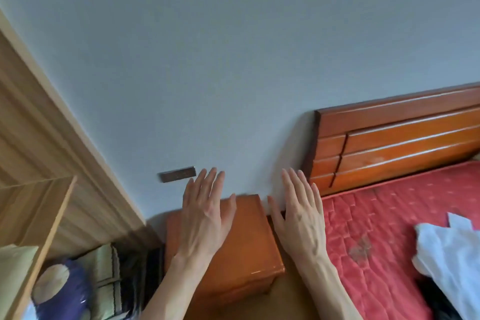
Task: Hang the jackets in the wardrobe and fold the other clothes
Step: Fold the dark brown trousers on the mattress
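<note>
Bare and flat, our left hand point(205, 212) and right hand point(298, 212) hover apart, fingers straight, holding nothing. Beyond them sits the glossy orange wooden nightstand point(249, 249). Rightward, crumpled white and dark clothes point(449, 257) lie unfolded on the red quilted mattress point(376, 215); we judge the work unstarted.

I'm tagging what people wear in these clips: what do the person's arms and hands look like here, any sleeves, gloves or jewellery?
Both forearms are bare right down to the frame's bottom edge, so no sleeve shows. The left hand and right hand wear no gloves, and no rings, watch or bracelet are visible on the fingers or wrists. Both hands are slender with long fingers. The picture is slightly blurred, so very fine details cannot be told.
</note>
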